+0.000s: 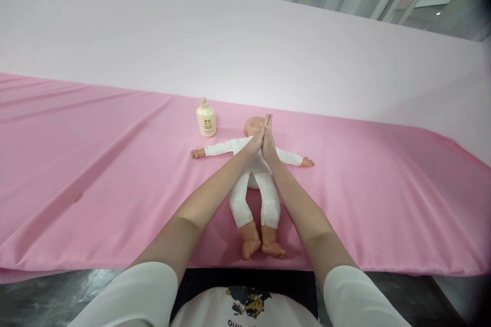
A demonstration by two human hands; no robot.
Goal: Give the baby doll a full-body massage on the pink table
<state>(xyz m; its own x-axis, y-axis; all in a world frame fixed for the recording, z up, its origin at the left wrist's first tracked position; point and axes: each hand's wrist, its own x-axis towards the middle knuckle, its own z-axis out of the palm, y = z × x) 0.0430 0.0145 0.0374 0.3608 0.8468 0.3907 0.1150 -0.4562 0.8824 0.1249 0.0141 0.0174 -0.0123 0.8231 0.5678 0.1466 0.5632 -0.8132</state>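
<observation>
At the near edge of the worktop (57, 204), which a pink cloth is covering, a baby doll (255, 189) is lying on its back with its bare feet pointing toward the person and its head toward the far edge. It is wearing a white one-piece suit, and both its arms are stretching out sideways, flat on the cloth.

Above the doll's chest the person is holding both arms out. The left hand (256, 139) and the right hand (269, 139) are pressing flat against each other, palm to palm, fingers straight and pointing away; neither is gripping anything. They are hovering over the doll's upper chest and partly hiding its head, and I cannot tell whether the heels of the palms are touching the suit.

Just beyond the doll's right-hand... rather, past its arm on the person's left, near the head, a small cream bottle (206, 118) is standing upright with its cap on, apart from the doll and from both hands.

As a judgement: the work looks to be at an early stage. The doll is laid out and the bottle is within reach, the palms seem to be rubbing or warming together, and no stroking of the doll itself appears to have begun. The suit is on and closed.
</observation>
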